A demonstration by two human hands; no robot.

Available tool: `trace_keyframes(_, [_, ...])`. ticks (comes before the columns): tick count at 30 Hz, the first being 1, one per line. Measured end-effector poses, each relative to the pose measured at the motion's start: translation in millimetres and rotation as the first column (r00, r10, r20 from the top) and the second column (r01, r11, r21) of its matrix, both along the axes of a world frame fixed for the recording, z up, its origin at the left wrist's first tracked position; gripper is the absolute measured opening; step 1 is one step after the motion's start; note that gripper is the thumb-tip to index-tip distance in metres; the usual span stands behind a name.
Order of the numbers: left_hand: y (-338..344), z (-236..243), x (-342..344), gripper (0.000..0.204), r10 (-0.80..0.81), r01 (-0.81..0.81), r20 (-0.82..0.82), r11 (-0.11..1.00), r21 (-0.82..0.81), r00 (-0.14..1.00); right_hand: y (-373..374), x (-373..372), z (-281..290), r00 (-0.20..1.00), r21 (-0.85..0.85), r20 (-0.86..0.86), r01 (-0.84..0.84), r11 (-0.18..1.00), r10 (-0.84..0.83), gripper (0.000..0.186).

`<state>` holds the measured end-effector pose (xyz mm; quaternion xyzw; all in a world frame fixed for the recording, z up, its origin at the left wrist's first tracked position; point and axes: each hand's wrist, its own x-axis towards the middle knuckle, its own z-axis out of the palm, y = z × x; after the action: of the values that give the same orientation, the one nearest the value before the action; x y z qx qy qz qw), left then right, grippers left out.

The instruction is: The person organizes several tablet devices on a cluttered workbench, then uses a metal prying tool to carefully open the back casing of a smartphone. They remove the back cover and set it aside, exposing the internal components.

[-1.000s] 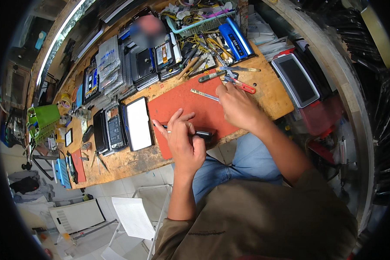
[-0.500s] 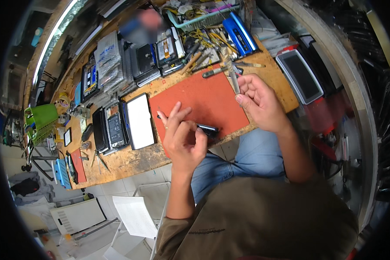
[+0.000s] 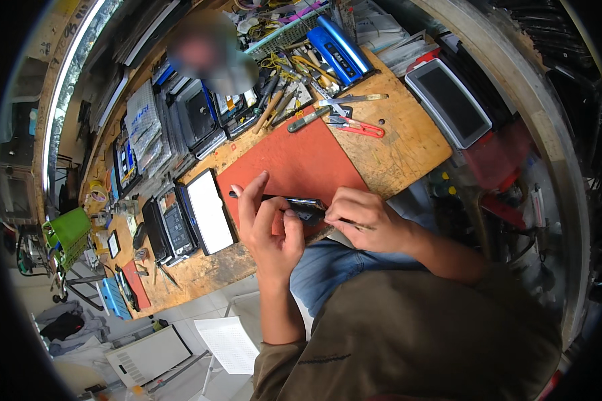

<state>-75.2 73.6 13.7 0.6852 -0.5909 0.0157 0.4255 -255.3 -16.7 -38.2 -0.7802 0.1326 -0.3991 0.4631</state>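
A dark, flat phone-like device (image 3: pixel 306 212) is held over the near edge of the orange-red mat (image 3: pixel 294 154). My left hand (image 3: pixel 267 230) grips it from the left, thumb and fingers curled about it, and covers part of its left half. At its right end, my right hand (image 3: pixel 369 217) is closed in a pinch with the fingertips touching or very near the device. Between those fingers shows a thin metal tool (image 3: pixel 356 224), mostly hidden, so its exact kind is unclear.
Red-handled scissors or pliers (image 3: pixel 364 128), a grey-handled knife (image 3: pixel 308 120) and a blue box-shaped device (image 3: pixel 341 50) lie beyond the mat. Left of it are a white panel (image 3: pixel 209 210) and an opened tablet (image 3: pixel 175 224). A large-screened device (image 3: pixel 451 103) stands at right.
My right hand has come down and to the left with the thin metal tool, from above the mat's right side to the device's right end. The left hand keeps hold of the device.
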Motion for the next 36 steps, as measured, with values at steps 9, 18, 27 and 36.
trace_keyframes(9, [7,12,-8,0.016,-0.198,0.172,0.152,0.971,0.169,0.968,-4,-5,-3,0.998,-0.139,-0.048,-0.037,0.990,0.030,0.020])
trace_keyframes(18, [0,15,-3,0.014,-0.123,0.125,0.181,0.992,-0.001,0.976,-15,3,35,0.995,-0.020,0.097,0.018,1.000,-0.016,0.015])
trace_keyframes(27, [-4,34,21,0.022,0.038,-0.163,-0.517,0.967,-0.198,0.855,-51,45,111,0.978,0.067,0.126,-0.177,0.982,0.168,0.009])
trace_keyframes(36, [-5,16,8,0.064,0.160,-0.182,-0.193,0.978,-0.103,0.968,-51,61,88,0.946,0.187,0.239,-0.268,0.945,0.221,0.011])
